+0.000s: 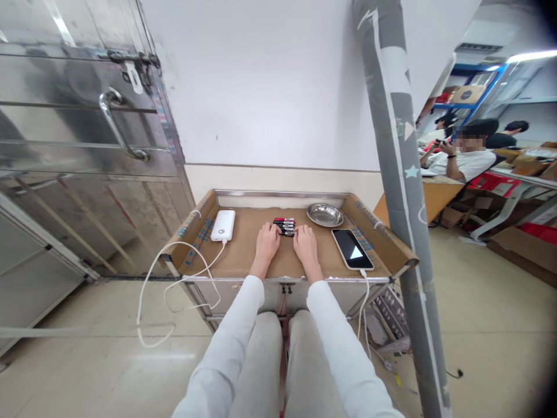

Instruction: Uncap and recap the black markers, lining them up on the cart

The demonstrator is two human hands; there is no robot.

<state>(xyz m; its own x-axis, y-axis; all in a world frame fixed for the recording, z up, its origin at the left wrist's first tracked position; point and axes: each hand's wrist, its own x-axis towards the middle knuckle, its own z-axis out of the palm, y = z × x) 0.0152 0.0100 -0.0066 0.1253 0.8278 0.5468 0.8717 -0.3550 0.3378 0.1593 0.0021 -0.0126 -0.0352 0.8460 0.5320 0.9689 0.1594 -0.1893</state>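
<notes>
Several marker pens (pixel 285 221), red at the far side and black nearer me, lie side by side on the cardboard-lined table top. My left hand (pixel 267 239) rests at their left ends, its fingers bent and close together against the nearest pens. At the right ends my right hand (pixel 305 240) mirrors it, with fingers also curled in and touching the pens. The fingertips are small and partly hidden, so the exact hold is hard to see. Beyond my right hand sits a shallow metal bowl (pixel 325 215).
A white power bank (pixel 223 225) with a white cable lies at the left. At the right is a plugged-in phone (pixel 352 249). Cardboard flaps edge the table. A grey wrapped pole (pixel 398 145) leans at the right; a metal door (pixel 78 116) stands left. A co-worker (pixel 472 157) sits behind.
</notes>
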